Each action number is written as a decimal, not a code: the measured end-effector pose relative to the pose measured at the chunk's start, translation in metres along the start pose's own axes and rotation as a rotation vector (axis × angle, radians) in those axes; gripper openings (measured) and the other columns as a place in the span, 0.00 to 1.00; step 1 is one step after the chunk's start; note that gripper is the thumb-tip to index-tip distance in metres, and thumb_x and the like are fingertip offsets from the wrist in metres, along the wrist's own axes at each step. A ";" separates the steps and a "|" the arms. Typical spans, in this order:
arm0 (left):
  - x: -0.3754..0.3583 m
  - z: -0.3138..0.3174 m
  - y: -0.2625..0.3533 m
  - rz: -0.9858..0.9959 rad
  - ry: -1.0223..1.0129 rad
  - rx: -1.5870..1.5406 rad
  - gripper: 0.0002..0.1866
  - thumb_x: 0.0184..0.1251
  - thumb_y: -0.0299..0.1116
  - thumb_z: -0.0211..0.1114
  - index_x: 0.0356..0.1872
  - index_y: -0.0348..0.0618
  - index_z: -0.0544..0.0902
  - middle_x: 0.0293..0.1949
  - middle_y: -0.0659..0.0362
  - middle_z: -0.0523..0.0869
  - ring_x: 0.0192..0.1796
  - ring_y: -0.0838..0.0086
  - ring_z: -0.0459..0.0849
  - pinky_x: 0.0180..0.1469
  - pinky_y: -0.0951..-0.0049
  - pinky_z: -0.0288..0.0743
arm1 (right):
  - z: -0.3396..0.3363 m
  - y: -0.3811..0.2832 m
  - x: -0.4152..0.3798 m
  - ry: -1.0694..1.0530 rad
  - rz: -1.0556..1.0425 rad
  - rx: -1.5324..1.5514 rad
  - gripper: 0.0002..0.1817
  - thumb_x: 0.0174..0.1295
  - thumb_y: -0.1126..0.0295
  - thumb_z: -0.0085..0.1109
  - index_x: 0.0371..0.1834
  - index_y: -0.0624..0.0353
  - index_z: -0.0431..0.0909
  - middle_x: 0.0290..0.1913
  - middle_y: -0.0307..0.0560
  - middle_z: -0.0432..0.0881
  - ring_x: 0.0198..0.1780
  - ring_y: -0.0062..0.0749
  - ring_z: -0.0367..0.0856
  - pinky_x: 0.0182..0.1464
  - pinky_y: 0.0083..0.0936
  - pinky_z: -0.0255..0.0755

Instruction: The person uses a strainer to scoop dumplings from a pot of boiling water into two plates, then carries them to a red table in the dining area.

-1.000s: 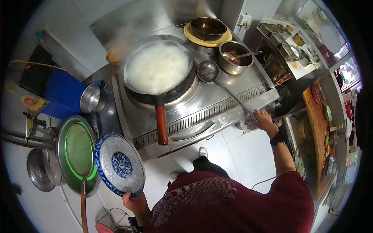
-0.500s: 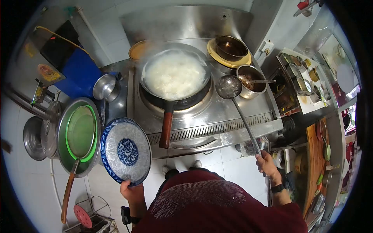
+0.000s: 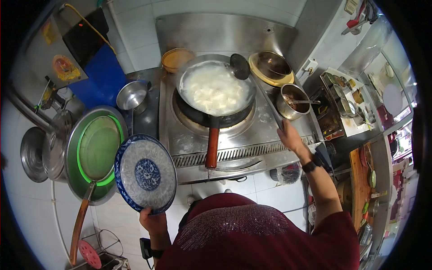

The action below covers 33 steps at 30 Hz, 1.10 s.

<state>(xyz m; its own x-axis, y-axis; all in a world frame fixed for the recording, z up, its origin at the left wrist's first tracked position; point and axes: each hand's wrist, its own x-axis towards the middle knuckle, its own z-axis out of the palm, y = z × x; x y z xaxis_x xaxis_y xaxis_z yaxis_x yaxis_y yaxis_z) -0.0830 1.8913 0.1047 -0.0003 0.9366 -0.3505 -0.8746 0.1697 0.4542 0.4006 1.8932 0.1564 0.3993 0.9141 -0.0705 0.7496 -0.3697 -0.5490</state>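
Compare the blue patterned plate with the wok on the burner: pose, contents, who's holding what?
The blue patterned plate is tilted on edge and bare; the wok sits level on the burner, full of steaming white food.
The plate is gripped at its lower rim by the left hand; nothing touches the wok's red-brown handle, and the right hand holds a ladle whose bowl is at the wok's far rim.
The plate is patterned ceramic, the wok plain metal.
Both are round.

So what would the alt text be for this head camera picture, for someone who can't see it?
A person at a steel stove holds a blue patterned plate in the left hand, while the right hand holds a long ladle over a steaming wok of white food.
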 end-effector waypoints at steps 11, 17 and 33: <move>-0.006 -0.021 0.011 0.020 0.056 -0.041 0.25 0.43 0.24 0.52 0.50 0.38 0.69 0.48 0.53 0.76 0.49 0.64 0.75 0.53 0.66 0.69 | 0.036 -0.015 0.063 0.039 0.094 -0.470 0.11 0.59 0.73 0.34 0.41 0.67 0.62 0.39 0.70 0.73 0.42 0.60 0.73 0.44 0.44 0.66; -0.011 -0.019 0.010 0.040 -0.013 -0.027 0.28 0.41 0.25 0.51 0.53 0.42 0.68 0.51 0.54 0.74 0.53 0.64 0.72 0.57 0.62 0.63 | 0.028 -0.048 0.058 -0.216 0.109 -0.099 0.14 0.56 0.72 0.46 0.44 0.66 0.62 0.20 0.55 0.74 0.19 0.40 0.75 0.19 0.33 0.67; -0.030 -0.006 0.000 0.069 0.052 0.029 0.29 0.42 0.27 0.51 0.54 0.41 0.67 0.51 0.55 0.73 0.54 0.64 0.71 0.59 0.62 0.60 | 0.022 -0.046 0.057 -0.535 0.221 0.433 0.18 0.58 0.71 0.47 0.50 0.66 0.63 0.18 0.36 0.65 0.14 0.17 0.63 0.12 0.15 0.59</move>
<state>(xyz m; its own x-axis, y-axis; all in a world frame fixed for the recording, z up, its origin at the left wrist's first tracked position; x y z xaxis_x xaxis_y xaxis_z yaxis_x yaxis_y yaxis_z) -0.0857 1.8617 0.1105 -0.0861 0.9291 -0.3595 -0.8570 0.1149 0.5023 0.3777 1.9660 0.1595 0.1208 0.8227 -0.5556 0.3604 -0.5578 -0.7476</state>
